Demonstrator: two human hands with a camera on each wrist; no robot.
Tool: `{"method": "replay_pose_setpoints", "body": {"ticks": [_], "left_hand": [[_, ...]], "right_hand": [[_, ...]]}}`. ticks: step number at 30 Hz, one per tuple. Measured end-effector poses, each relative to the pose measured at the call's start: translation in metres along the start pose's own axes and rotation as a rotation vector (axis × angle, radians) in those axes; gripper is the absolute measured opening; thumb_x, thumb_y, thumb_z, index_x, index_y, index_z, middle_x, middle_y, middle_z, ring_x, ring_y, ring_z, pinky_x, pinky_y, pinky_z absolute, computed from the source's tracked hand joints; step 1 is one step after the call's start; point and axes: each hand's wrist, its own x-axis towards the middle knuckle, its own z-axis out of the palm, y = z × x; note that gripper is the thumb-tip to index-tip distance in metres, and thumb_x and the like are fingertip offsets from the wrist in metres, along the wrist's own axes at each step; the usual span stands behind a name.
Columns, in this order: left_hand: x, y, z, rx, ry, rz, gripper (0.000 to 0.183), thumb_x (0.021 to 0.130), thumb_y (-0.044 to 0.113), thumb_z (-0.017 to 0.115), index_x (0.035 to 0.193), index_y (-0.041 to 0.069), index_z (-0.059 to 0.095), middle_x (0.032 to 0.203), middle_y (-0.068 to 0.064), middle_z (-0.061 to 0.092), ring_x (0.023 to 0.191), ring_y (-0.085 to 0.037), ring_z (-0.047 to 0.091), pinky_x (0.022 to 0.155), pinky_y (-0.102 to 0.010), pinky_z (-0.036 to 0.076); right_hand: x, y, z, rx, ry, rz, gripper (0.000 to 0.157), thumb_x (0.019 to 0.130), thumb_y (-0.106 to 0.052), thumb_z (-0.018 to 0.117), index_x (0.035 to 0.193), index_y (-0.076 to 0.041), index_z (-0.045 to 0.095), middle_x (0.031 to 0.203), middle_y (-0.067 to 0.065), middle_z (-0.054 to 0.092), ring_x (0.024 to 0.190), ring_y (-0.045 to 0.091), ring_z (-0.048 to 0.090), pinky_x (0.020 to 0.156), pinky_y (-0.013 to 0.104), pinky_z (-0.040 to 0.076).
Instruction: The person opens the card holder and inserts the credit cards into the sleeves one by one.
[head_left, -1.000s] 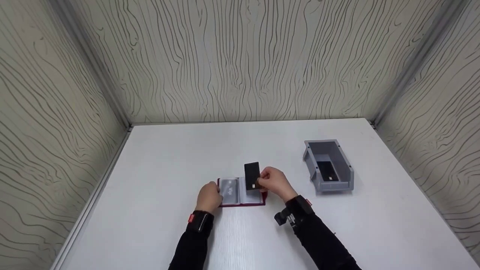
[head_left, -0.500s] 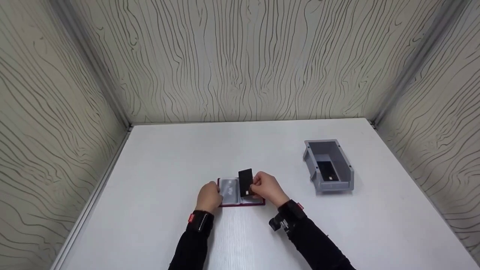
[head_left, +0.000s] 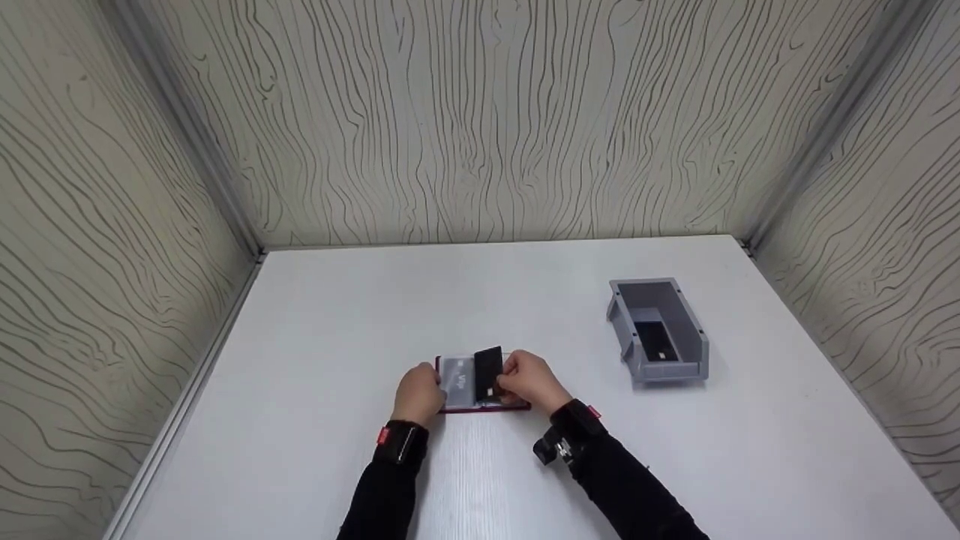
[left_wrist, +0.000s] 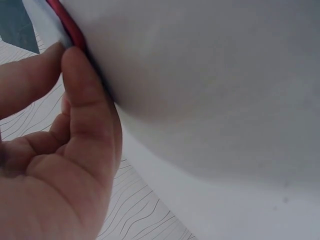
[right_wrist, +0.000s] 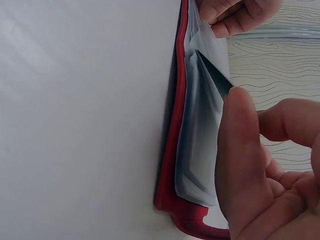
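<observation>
Unfolded red card holder (head_left: 459,384) is laid on white table (head_left: 360,300), its L edge pinched btwn thumb & fingers of L hand (head_left: 417,394). Black card (head_left: 487,370) is held tilted over R-side clear sleeves (right_wrist: 196,165), R edge pinched btwn thumb & finger of R hand (head_left: 529,380); if tip's inside a sleeve can't be told. Grey bin (head_left: 670,371) w/ 2nd black card (head_left: 655,342) is seen well apart, R.

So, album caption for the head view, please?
Left hand holds an open red-covered card holder with clear plastic sleeves; right hand pinches a rectangular black card.
</observation>
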Motion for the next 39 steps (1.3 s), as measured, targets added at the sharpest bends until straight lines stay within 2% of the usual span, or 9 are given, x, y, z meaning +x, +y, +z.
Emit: {"method": "replay_pose_setpoints", "body": {"ticks": [10,21,32,39], "left_hand": [[0.001,0.000,0.000,0.008,0.003,-0.001,0.013,0.069,-0.005,0.069,0.079,-0.002,0.061,0.074,-0.012,0.062,0.072,-0.032,0.061,0.071,-0.045,0.051],[0.002,0.000,0.001,-0.014,-0.004,-0.017,0.012,0.069,-0.006,0.068,0.079,-0.004,0.062,0.075,-0.012,0.062,0.073,-0.030,0.060,0.072,-0.045,0.051],[0.002,0.000,0.000,-0.005,0.000,-0.012,0.013,0.070,-0.006,0.069,0.081,-0.004,0.062,0.075,-0.013,0.062,0.074,-0.032,0.061,0.073,-0.045,0.051],[0.001,0.000,0.000,-0.001,0.013,0.005,0.012,0.070,-0.006,0.069,0.079,-0.004,0.062,0.073,-0.012,0.062,0.072,-0.032,0.061,0.071,-0.045,0.050]], "right_hand": [[0.004,0.004,0.008,0.064,-0.009,0.046,0.012,0.079,0.004,0.062,0.081,-0.001,0.051,0.077,0.011,0.062,0.054,0.016,0.067,0.052,0.028,0.056],[0.004,0.000,0.010,0.068,-0.034,0.125,0.013,0.084,0.002,0.062,0.083,-0.002,0.049,0.075,0.013,0.063,0.054,0.018,0.068,0.052,0.028,0.056],[0.006,0.000,0.016,0.085,-0.061,0.094,0.014,0.082,0.005,0.061,0.082,-0.001,0.049,0.075,0.014,0.061,0.052,0.018,0.066,0.052,0.030,0.056],[0.006,-0.002,0.023,0.005,-0.048,0.003,0.009,0.082,0.002,0.063,0.082,0.000,0.054,0.069,0.008,0.063,0.049,0.013,0.064,0.049,0.027,0.054]]}}
